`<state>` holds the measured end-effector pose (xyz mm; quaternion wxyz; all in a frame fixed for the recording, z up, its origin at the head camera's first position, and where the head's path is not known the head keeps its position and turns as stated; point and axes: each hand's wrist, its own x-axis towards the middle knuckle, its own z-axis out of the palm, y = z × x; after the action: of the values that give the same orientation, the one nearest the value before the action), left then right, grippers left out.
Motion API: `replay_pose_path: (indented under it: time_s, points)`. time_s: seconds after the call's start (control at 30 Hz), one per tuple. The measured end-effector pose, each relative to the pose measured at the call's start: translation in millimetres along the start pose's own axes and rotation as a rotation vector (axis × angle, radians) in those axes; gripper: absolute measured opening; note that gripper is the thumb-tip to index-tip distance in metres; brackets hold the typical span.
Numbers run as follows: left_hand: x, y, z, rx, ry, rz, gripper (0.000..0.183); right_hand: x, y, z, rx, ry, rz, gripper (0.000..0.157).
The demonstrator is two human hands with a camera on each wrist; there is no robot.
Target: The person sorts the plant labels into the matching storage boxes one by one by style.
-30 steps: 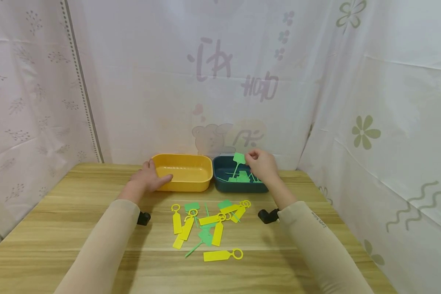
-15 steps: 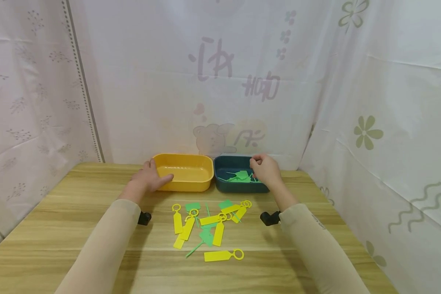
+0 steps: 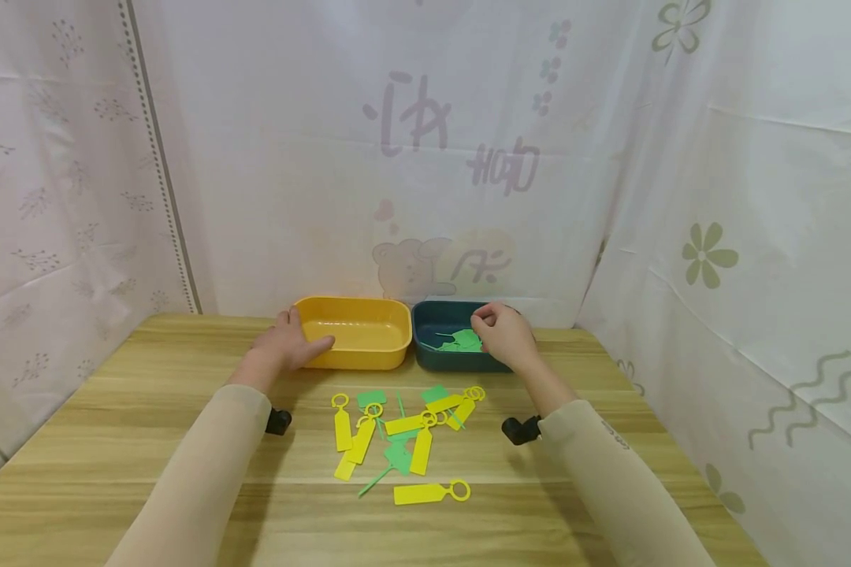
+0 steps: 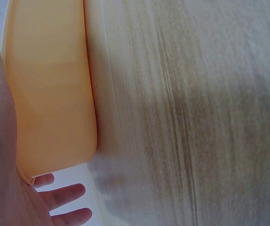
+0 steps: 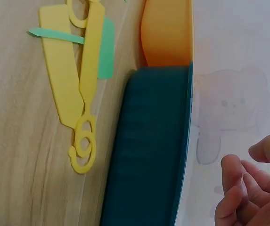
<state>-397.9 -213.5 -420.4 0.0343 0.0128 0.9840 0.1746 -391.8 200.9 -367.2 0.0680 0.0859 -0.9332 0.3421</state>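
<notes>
My left hand (image 3: 284,341) rests at the left end of the yellow plastic basin (image 3: 351,361), touching its rim, with fairly straight fingers on its outer end in the left wrist view. Above the dark teal basin (image 3: 461,361) is my right hand (image 3: 507,335), its fingers loosely curled. In the right wrist view, a gap separates thumb and forefinger, and nothing shows between them. Several green plant labels (image 3: 461,341) with thin stems lie inside the teal basin, partly hidden by that hand. Loose yellow ring tags (image 3: 421,450) and green plant labels (image 3: 398,457) overlap on the table.
The two basins stand side by side at the back of the wooden table (image 3: 149,409), close to a patterned curtain (image 3: 291,197). One yellow ring tag (image 3: 420,494) lies apart nearer the front. Black wrist-camera mounts (image 3: 522,430) stick out by both wrists.
The green plant label pinched in my right hand a second ago has been let go into the teal basin. That hand has since shifted slightly left. My left hand has stayed put.
</notes>
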Motion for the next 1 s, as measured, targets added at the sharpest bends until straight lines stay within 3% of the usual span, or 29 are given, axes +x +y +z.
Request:
replay_pose_path:
  time_s: [0.27, 0.47, 0.67, 0.83, 1.0]
  points:
    - [-0.7, -0.1, -1.1, -0.003, 0.005, 0.006, 0.122, -11, -7, 13.0, -0.014, -0.071, -0.073, 0.03]
    - [-1.0, -0.4, -1.0, 0.002, 0.017, 0.023, 0.121, -20, -8, 24.9, -0.07, -0.221, -0.112, 0.025]
    - [0.5, -1.7, 0.4, 0.011, 0.009, 0.022, 0.124, -26, -1, 35.1, -0.235, -0.356, -0.19, 0.014]
    - [1.9, -2.8, 1.0, 0.005, 0.009, 0.018, 0.125, -37, 10, 36.6, -0.324, -0.452, -0.192, 0.012]
    - [2.8, -3.2, 0.5, 0.008, 0.008, 0.014, 0.125, -46, 25, 31.1, -0.408, -0.458, -0.227, 0.009]
